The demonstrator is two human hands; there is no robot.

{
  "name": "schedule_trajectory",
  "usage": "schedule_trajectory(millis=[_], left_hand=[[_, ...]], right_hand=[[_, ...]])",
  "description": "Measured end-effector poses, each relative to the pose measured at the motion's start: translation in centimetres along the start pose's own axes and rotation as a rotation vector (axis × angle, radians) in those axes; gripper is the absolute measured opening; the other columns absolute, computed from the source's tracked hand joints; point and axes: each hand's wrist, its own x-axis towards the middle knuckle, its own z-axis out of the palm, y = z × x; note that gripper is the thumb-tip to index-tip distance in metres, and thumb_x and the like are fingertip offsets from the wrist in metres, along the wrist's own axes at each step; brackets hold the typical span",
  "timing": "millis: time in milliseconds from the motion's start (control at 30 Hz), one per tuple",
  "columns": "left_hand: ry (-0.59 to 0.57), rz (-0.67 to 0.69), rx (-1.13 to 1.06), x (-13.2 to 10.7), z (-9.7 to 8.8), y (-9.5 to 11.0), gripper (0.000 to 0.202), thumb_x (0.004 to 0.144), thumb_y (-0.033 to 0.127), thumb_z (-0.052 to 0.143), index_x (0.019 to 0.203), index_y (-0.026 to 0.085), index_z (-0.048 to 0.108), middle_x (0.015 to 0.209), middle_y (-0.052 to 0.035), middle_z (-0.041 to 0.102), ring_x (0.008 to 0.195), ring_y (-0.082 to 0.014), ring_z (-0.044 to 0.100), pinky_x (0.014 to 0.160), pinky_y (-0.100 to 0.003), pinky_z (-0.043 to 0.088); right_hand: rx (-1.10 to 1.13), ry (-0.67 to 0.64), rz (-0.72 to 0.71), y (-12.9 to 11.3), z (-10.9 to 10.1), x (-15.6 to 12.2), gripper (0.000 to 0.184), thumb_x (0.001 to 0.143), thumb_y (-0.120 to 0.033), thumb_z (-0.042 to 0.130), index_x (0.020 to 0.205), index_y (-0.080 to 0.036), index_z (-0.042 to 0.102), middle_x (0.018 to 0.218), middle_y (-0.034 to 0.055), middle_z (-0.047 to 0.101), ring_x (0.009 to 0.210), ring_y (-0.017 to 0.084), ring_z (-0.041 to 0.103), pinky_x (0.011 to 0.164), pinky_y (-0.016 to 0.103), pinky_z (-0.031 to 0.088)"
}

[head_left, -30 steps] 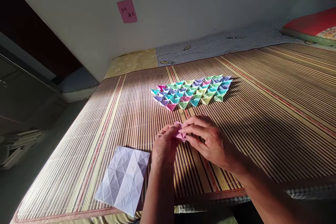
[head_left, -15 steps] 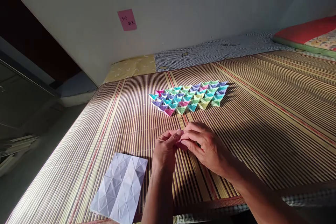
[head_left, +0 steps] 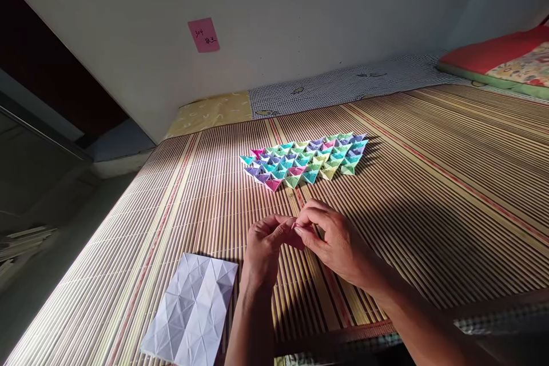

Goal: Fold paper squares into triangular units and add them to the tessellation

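Between the fingertips of both hands is a small piece of pink paper, mostly hidden by the fingers. My left hand pinches it from the left, thumb on top. My right hand grips its other side with thumb and forefinger, and the two hands touch at the tips. Just beyond them lies a block of small folded paper pieces in pink, green, teal, yellow and purple, joined in slanting rows. Left of my left forearm rests a white creased paper sheet with a pattern of raised triangular folds.
A striped bamboo mat covers the bed under everything. Along the wall runs checked cloth beside yellow cloth. A red and floral folded quilt lies at the far right. On the wall hangs a pink note.
The view has shifted slightly, so everything sits a little further left. Both hands keep their pinch on the pink paper, with the fingers moved only slightly.
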Motion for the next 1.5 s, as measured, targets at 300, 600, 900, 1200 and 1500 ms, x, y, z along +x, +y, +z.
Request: schedule_trajectory(millis=[300, 600, 900, 1200, 1500], left_hand=[[-0.056, 0.065, 0.145, -0.02, -0.29, -0.07, 0.027, 0.086, 0.036, 0.071, 0.073, 0.013, 0.074, 0.059, -0.0055, 0.069, 0.056, -0.0159, 0.063, 0.064, -0.028, 0.051], [-0.116, 0.101, 0.252, -0.03, -0.87, -0.02, 0.034, 0.086, 0.046, 0.073, 0.081, 0.013, 0.079, 0.066, -0.0066, 0.073, 0.062, -0.0163, 0.063, 0.066, -0.028, 0.048], [-0.097, 0.144, 0.269, 0.16, -0.93, -0.66, 0.034, 0.092, 0.045, 0.068, 0.078, 0.015, 0.078, 0.066, -0.0049, 0.073, 0.060, -0.0160, 0.064, 0.066, -0.027, 0.048], [-0.085, 0.157, 0.266, 0.06, -0.59, -0.59, 0.032, 0.089, 0.043, 0.071, 0.076, 0.015, 0.078, 0.062, -0.0042, 0.072, 0.056, -0.0156, 0.063, 0.062, -0.026, 0.048], [-0.071, 0.128, 0.312, 0.01, -0.64, -0.11, 0.027, 0.083, 0.042, 0.078, 0.082, 0.015, 0.081, 0.072, -0.0057, 0.076, 0.066, -0.0169, 0.066, 0.066, -0.025, 0.049]], right_hand=[[0.037, -0.023, 0.131, -0.03, -0.33, 0.11, 0.018, 0.084, -0.006, 0.057, 0.073, -0.020, 0.058, 0.075, 0.0010, 0.061, 0.070, 0.016, 0.058, 0.065, 0.029, 0.042], [0.045, -0.009, 0.140, 0.18, -0.46, 0.04, 0.014, 0.085, -0.010, 0.060, 0.075, -0.020, 0.058, 0.073, -0.0006, 0.060, 0.066, 0.014, 0.058, 0.065, 0.027, 0.043], [0.060, -0.011, 0.180, 0.19, -0.40, -0.09, 0.010, 0.087, -0.014, 0.061, 0.079, -0.020, 0.059, 0.071, -0.0013, 0.063, 0.063, 0.014, 0.060, 0.062, 0.026, 0.044], [0.109, 0.025, 0.165, 0.88, -0.06, -0.07, 0.009, 0.085, -0.014, 0.062, 0.079, -0.020, 0.058, 0.065, -0.0037, 0.061, 0.058, 0.012, 0.057, 0.057, 0.023, 0.042], [0.208, -0.038, 0.185, 0.16, -0.93, 0.09, 0.013, 0.093, -0.021, 0.057, 0.080, -0.019, 0.060, 0.067, -0.0023, 0.060, 0.062, 0.013, 0.057, 0.059, 0.023, 0.044]])
